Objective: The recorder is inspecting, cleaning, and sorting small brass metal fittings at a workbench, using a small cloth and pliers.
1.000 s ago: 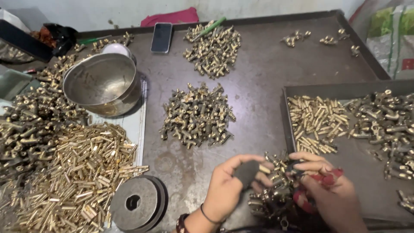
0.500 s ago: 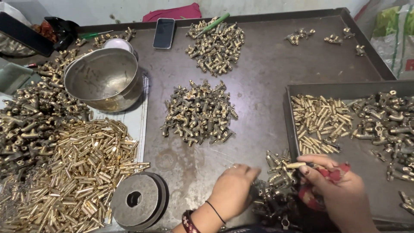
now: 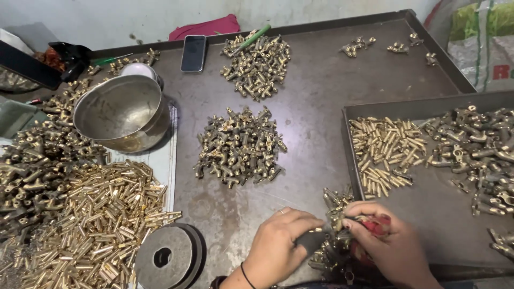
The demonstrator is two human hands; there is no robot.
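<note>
My left hand (image 3: 281, 243) grips a dark, flat tool-like piece (image 3: 311, 240) near the table's front edge. My right hand (image 3: 391, 243) pinches a small brass fitting (image 3: 338, 220) against that piece; something red (image 3: 378, 225) lies under its fingers. Both hands meet over a small heap of brass fittings (image 3: 334, 200) beside the dark metal tray (image 3: 428, 206). A ring shows on the left hand, a dark band on its wrist.
A pile of brass fittings (image 3: 239, 145) lies mid-table, another (image 3: 258, 64) at the back near a phone (image 3: 193, 52). A steel bowl (image 3: 120, 112) and brass tubes (image 3: 101, 214) sit left, with round metal discs (image 3: 167, 257) in front. The tray holds brass pins (image 3: 386, 147) and fittings (image 3: 476, 150).
The left hand moved right with the dark piece and now meets the right hand; the right hand brought a brass fitting onto it. The camera shifted slightly.
</note>
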